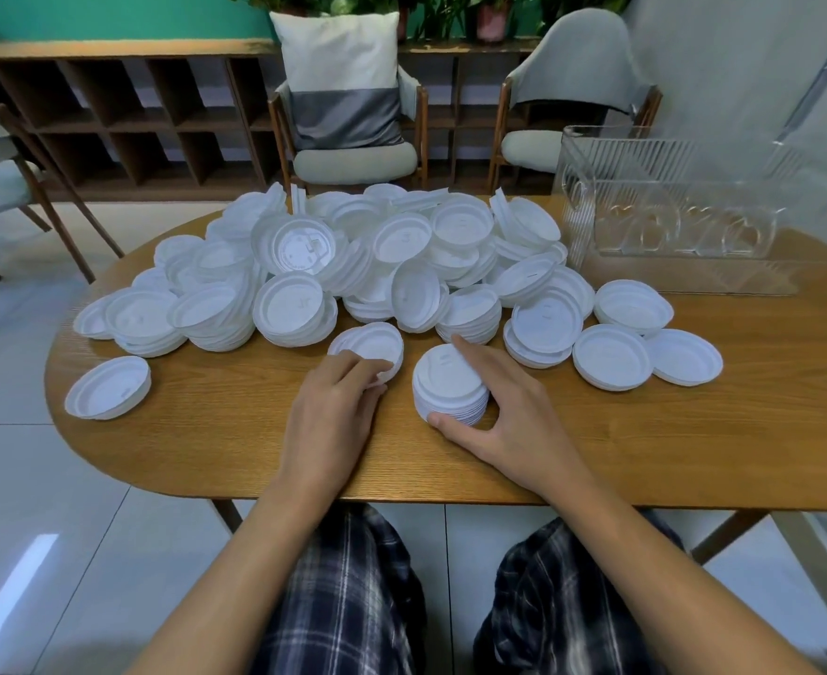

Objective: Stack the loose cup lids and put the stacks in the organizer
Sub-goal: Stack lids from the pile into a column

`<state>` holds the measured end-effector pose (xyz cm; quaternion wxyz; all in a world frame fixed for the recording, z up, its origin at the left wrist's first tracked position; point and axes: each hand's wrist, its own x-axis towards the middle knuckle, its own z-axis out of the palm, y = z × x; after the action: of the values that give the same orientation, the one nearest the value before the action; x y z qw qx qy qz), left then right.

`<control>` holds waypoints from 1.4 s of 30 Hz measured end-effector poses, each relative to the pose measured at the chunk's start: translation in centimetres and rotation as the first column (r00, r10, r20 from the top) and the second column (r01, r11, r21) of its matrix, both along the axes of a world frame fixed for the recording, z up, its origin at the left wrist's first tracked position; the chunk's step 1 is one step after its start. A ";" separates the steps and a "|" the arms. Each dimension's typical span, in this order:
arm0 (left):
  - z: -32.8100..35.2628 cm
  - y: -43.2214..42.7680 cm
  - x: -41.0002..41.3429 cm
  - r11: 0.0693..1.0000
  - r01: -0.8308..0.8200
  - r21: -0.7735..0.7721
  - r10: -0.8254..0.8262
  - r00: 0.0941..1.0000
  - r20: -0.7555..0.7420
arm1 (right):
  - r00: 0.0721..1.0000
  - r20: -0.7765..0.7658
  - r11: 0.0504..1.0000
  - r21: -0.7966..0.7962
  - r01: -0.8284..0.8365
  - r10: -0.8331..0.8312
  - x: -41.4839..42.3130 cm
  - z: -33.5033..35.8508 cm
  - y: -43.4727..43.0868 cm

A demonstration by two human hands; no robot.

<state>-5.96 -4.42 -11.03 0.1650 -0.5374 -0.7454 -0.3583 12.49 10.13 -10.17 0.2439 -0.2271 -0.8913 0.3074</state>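
Lids [289, 304], white, round and rimmed, lie heaped loosely.

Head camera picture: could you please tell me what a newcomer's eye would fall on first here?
First, the big heap of white round plastic cup lids sprawling across the middle of the oval wooden table. Next, the hands at the near edge: the right hand grips a neat stack of lids, the left hand pinches a loose lid beside it. A clear ribbed plastic organizer stands at the far right.
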 end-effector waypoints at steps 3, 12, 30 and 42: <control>0.1 0.0 0.2 0.999 0.017 0.039 -0.017 1.000 0.018 | 1.000 -0.003 1.000 -0.001 -0.002 0.002 -0.1 -0.1 0.0; 1.4 -0.4 0.9 0.974 0.049 0.220 -0.073 0.992 0.104 | 1.000 -0.020 1.000 0.013 0.005 -0.005 -0.2 0.1 0.0; 1.9 1.2 2.1 0.977 0.211 0.032 -0.208 0.908 0.363 | 0.997 -0.061 0.999 -0.009 -0.040 0.039 -0.2 0.1 0.2; 2.5 1.5 2.1 0.986 0.160 -0.039 -0.129 0.901 0.415 | 0.998 -0.054 0.997 -0.061 -0.038 0.035 0.0 0.4 0.2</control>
<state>-3.86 -2.93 -8.50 -0.0417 -0.5094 -0.7339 -0.4474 12.44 10.30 -9.80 0.2544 -0.2101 -0.8786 0.3453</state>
